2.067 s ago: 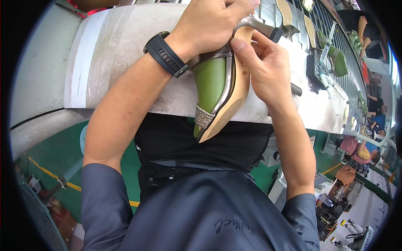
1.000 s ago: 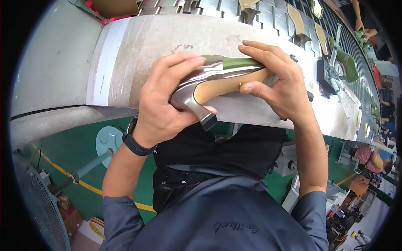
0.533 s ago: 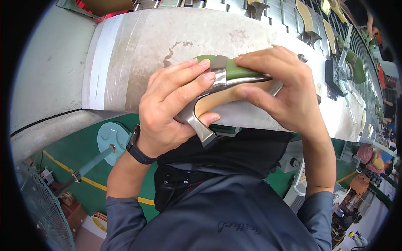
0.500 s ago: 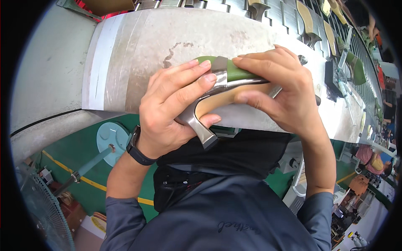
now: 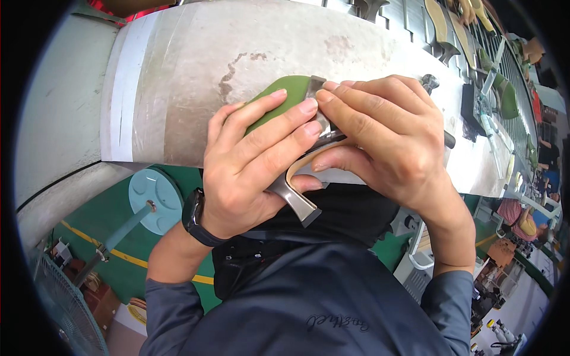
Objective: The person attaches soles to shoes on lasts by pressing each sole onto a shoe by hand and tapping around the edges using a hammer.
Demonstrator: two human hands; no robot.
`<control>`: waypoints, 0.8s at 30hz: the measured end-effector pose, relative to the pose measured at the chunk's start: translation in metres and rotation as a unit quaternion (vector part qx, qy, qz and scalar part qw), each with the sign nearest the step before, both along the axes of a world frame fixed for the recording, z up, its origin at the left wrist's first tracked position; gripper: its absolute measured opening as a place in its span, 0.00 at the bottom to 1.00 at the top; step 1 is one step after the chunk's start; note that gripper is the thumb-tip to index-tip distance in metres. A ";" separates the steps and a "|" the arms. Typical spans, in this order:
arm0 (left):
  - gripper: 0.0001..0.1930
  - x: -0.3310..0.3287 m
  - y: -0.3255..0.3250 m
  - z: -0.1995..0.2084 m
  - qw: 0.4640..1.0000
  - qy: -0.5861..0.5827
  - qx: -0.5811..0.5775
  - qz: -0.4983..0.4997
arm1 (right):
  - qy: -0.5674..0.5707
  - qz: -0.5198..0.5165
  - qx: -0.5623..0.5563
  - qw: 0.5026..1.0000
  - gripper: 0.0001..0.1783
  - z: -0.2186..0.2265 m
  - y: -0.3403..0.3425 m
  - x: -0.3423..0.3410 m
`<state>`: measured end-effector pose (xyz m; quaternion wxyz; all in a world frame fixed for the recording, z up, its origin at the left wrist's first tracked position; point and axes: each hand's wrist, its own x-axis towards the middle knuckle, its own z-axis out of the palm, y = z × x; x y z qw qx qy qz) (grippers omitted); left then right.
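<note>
Over the near part of the worktable I hold a high-heeled shoe (image 5: 301,204) built on a green shoe last (image 5: 284,95), lying on its side. A metallic grey strap (image 5: 316,88) crosses the last, and a tan sole runs down to the grey heel, which points toward me. My left hand (image 5: 249,157) wraps the shoe from the left, fingers over the last and thumb behind the heel. My right hand (image 5: 386,133) is closed on the other side, its fingertips pressing at the strap and its thumb on the tan sole. The fingers hide much of the shoe.
The pale, stained worktable (image 5: 184,77) curves in front of me. A hammer-like tool head (image 5: 429,83) lies beyond my right hand, near a black box (image 5: 469,110). Shoe parts (image 5: 438,26) line the metal rack behind. A light blue stool (image 5: 154,199) and a fan (image 5: 62,302) stand lower left.
The shoe has turned, showing more of the green last at the left. My right hand has slid left along it, bringing its fingertips to the strap beside my left fingers.
</note>
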<state>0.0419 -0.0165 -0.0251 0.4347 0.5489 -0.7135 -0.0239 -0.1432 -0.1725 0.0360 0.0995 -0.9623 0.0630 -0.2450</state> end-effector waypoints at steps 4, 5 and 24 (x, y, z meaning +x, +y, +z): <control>0.33 -0.002 0.004 -0.004 1.000 -0.011 0.007 0.006 | 0.029 -0.015 0.029 0.999 0.34 0.012 0.004 0.003; 0.33 -0.002 0.005 -0.004 1.000 -0.009 0.007 0.006 | 0.058 -0.025 0.059 0.996 0.33 0.017 0.005 0.005; 0.22 0.005 -0.021 0.011 0.975 0.166 0.147 -0.030 | 0.116 -0.051 0.005 0.992 0.36 0.017 -0.009 -0.013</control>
